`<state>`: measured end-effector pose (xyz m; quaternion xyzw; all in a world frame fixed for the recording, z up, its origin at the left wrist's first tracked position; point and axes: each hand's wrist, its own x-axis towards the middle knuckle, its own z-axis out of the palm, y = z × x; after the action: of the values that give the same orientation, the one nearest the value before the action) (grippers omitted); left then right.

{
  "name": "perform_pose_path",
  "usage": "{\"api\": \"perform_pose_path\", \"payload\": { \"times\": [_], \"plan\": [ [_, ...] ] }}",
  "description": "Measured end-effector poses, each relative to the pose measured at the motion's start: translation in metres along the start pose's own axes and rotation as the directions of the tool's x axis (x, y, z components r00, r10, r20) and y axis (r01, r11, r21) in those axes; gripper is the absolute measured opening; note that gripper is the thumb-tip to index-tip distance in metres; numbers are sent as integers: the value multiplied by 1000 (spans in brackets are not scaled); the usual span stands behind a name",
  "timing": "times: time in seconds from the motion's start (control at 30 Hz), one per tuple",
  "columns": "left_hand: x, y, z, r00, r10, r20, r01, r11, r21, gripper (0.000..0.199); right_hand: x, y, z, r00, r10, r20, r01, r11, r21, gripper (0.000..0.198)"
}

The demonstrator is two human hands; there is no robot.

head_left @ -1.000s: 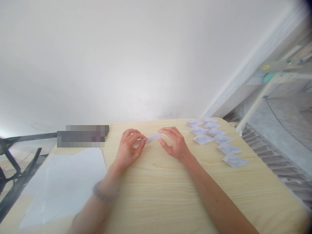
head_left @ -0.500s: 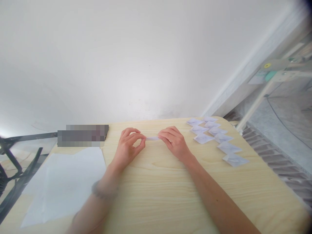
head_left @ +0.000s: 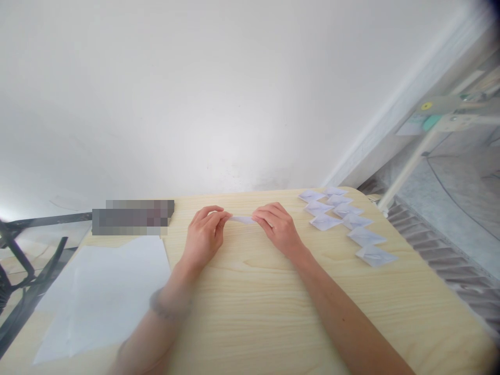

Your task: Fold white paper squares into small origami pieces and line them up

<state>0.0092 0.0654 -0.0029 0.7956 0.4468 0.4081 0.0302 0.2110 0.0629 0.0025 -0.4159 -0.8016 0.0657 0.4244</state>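
A small folded white paper [head_left: 241,220] is stretched between my two hands, a little above the wooden table. My left hand [head_left: 205,229] pinches its left end between thumb and fingers, and a dark bracelet circles that wrist. At the other end, my right hand [head_left: 277,228] grips the paper with thumb and fingertips together. Both ends of the paper are hidden by the fingers. To the right of my right hand lie several folded white paper boats [head_left: 325,222], set in two slanting rows.
Large white paper sheets [head_left: 113,291] lie on the table's left side. Behind them is a dark, blurred-out object [head_left: 130,219]. A white wall [head_left: 234,104] rises at the table's far edge. Black metal frame parts [head_left: 19,281] stand at left; a pale pole [head_left: 406,172] stands at right.
My left thumb and fingers have drawn closer together, closing the round gap between them. The paper now tilts slightly and shows more of its face. My right hand has barely moved.
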Motion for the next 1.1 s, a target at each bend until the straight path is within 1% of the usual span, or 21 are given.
{"api": "perform_pose_path", "payload": {
  "times": [0.13,0.2,0.27,0.37,0.43,0.53,0.63,0.7,0.77,0.87,0.93,1.03,1.1],
  "plan": [
    [3,6,-6,1000,10,23,-7,994,-105,19,0,1,0,999,-31,-14,31,999,-35,15],
    [4,9,-9,998,1,63,7,991,-134,20,0,1,0,999,-51,2,51,998,-48,14],
    [4,9,-10,996,-10,92,22,991,-133,20,-1,2,0,996,-76,50,78,996,-45,12],
    [2,6,-5,988,-39,151,53,995,-90,20,-2,2,0,982,-95,163,98,995,-5,9],
    [0,2,-1,975,-40,220,51,998,-48,22,-3,2,1,972,-75,221,73,997,18,9],
    [-3,-2,4,955,-47,292,43,999,21,27,-3,3,1,977,20,210,-18,1000,-14,9],
    [-3,-3,4,949,-53,310,40,998,51,29,-3,5,2,976,139,166,-123,987,-99,19],
    [-4,-2,3,950,-48,309,33,998,52,31,-4,6,3,970,183,161,-162,977,-139,26],
    [-3,0,3,950,-44,309,30,998,49,33,-4,6,5,968,179,178,-156,978,-138,23],
    [-3,2,4,952,-45,302,36,999,35,35,-4,5,6,968,117,220,-100,991,-85,18],
    [-3,3,5,953,-47,300,46,999,10,31,-4,4,5,968,102,228,-89,994,-65,19],
    [-2,3,6,950,-72,305,90,995,-46,24,-4,4,5,967,149,207,-138,988,-70,23],
    [-2,2,6,949,-95,301,119,991,-65,27,-4,4,5,964,185,193,-175,982,-69,22]
  ]
}}
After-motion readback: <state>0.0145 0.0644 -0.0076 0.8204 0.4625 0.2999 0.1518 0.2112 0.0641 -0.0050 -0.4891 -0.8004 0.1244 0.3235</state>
